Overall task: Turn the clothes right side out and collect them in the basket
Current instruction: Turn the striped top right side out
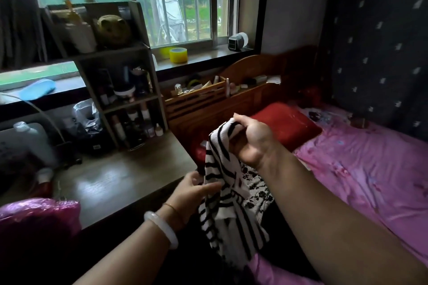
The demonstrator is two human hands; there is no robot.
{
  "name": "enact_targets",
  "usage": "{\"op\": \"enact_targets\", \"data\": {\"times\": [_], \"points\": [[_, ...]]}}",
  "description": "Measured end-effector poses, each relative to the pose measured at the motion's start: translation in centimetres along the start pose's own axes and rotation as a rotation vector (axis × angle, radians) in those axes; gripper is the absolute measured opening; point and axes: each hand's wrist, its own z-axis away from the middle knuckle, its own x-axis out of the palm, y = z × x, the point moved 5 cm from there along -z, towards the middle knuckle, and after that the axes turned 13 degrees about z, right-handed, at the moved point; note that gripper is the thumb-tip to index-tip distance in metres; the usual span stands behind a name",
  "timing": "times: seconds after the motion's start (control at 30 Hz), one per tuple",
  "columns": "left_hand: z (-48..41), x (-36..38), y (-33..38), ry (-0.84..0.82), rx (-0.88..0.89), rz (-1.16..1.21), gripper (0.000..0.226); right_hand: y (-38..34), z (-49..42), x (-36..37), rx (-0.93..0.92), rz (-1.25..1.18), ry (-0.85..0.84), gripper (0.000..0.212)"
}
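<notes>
Nearest to me, low on the left, the white bangle [162, 229] is sitting on my wrist. Just past it my left hand [192, 188] is pinching the lower part of the striped top [229, 210], thumb on one side of the knit and fingers on the other, close to the near edge of the desk [120, 180]. The top is hanging in the air between my two hands, its loose end trailing down toward me. Further right and higher, my right hand [253, 140] is clamping curled fingers round a bunched ribbed edge of that top, lifting it in front of the red pillow [287, 122]. Just behind the stripes a floral cloth [257, 190] is lying by the near side of the bed, and the pink sheet [370, 169] is spreading away to the far right. No basket is showing anywhere.

I am judging that I am partway through turning this top. To do it well, I am wanting the right hand holding that edge firm while the left is finding the opening, reaching inside, catching the far end and drawing it back through in one smooth pull. The knit is looking stretchy and liable to twist, so I am avoiding any yanking, and I am planning on checking that each sleeve is coming through fully
</notes>
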Motion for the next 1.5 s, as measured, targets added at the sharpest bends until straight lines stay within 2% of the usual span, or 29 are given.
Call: {"op": "enact_targets", "data": {"times": [0.07,0.13,0.17,0.23,0.3,0.37,0.43,0.47,0.5,0.53,0.57,0.6,0.63,0.67,0.7,0.77,0.8,0.87,0.93,0.97,1.03,1.13,1.17,1.23,1.27,1.33,1.4,1.5], "points": [[0.2,1.2,-1.5,-0.055,-0.011,0.123,0.089,0.1,0.3,0.0,-0.043,0.007,0.009,0.034],[1.4,2.3,-2.3,-0.108,-0.013,0.138,0.041,0.0,0.7,0.0,-0.083,0.022,0.021,0.034],[1.9,2.9,-2.7,-0.148,-0.003,0.088,0.025,-0.3,0.7,-0.3,-0.109,0.024,0.027,0.033],[2.2,3.3,-3.6,-0.124,0.037,-0.209,0.020,-0.8,1.1,-0.4,-0.138,0.019,0.022,0.034],[1.7,2.2,-4.0,0.037,0.047,-0.472,0.016,-1.4,1.5,-1.0,-0.151,0.041,0.032,0.038],[1.4,0.7,-3.2,0.169,0.050,-0.479,0.020,-2.8,1.4,-3.1,-0.207,0.100,0.122,0.039],[1.0,-0.6,-1.9,0.205,0.118,-0.377,0.014,-4.6,1.5,-7.1,-0.334,0.158,0.351,0.040],[1.0,-0.9,-0.9,0.209,0.151,-0.330,0.014,-5.3,1.8,-9.4,-0.415,0.266,0.502,0.039],[1.0,-1.2,0.1,0.211,0.185,-0.300,0.016,-5.9,2.2,-11.2,-0.475,0.500,0.638,0.035],[1.0,-1.1,1.3,0.190,0.213,-0.269,0.014,-6.2,2.6,-12.3,-0.494,0.834,0.727,0.030],[0.9,-0.9,2.4,0.159,0.234,-0.249,0.010,-5.7,2.4,-12.7,-0.455,1.188,0.722,0.028],[0.8,-0.4,3.3,0.105,0.236,-0.249,0.005,-4.5,2.1,-12.8,-0.339,1.496,0.660,0.042],[0.9,0.4,4.3,0.048,0.235,-0.269,0.005,-2.9,1.9,-12.7,-0.202,1.701,0.555,0.075],[0.7,1.3,5.0,-0.018,0.228,-0.302,0.009,-1.2,1.6,-11.8,-0.148,1.799,0.419,0.105],[0.6,2.4,5.6,-0.080,0.216,-0.331,0.012,0.2,1.6,-10.0,-0.203,1.826,0.240,0.121],[0.6,4.5,6.7,-0.168,0.220,-0.350,0.016,3.1,1.9,-5.6,-0.327,1.640,-0.125,0.122],[0.5,5.1,7.2,-0.179,0.229,-0.367,0.016,4.3,2.0,-4.5,-0.346,1.526,-0.201,0.111],[0.5,5.2,7.8,-0.142,0.241,-0.372,0.021,5.6,1.7,-4.1,-0.340,1.381,-0.180,0.065],[0.4,3.6,7.4,-0.144,0.205,-0.156,0.034,6.1,1.2,-4.6,-0.290,1.274,-0.087,0.021],[0.7,2.8,7.1,-0.165,0.179,-0.006,0.042,6.4,0.9,-5.0,-0.233,1.167,-0.036,0.015],[1.3,0.8,5.7,-0.203,0.139,0.170,0.048,6.6,0.7,-4.8,-0.125,0.874,0.005,0.015],[2.7,-0.9,1.7,-0.248,0.063,0.236,0.020,6.6,0.6,-3.3,0.003,0.476,-0.053,0.028],[3.0,-1.4,0.0,-0.244,0.026,0.279,0.022,6.4,0.6,-2.7,0.039,0.402,-0.088,0.030],[3.6,-2.1,-2.6,-0.306,-0.003,0.329,0.046,6.2,1.0,-1.1,0.116,0.288,-0.182,0.031],[3.9,-2.2,-3.5,-0.335,-0.015,0.331,0.059,6.2,1.2,-0.4,0.141,0.254,-0.224,0.033],[4.0,-2.2,-4.8,-0.331,-0.056,0.317,0.071,6.0,1.4,0.8,0.152,0.210,-0.302,0.040],[4.1,-1.6,-5.3,-0.227,-0.067,0.195,0.069,6.0,1.6,1.7,0.175,0.224,-0.358,0.047],[3.5,-1.2,-5.0,0.001,0.012,0.076,0.053,5.9,1.4,2.2,0.201,0.288,-0.375,0.056]]}}
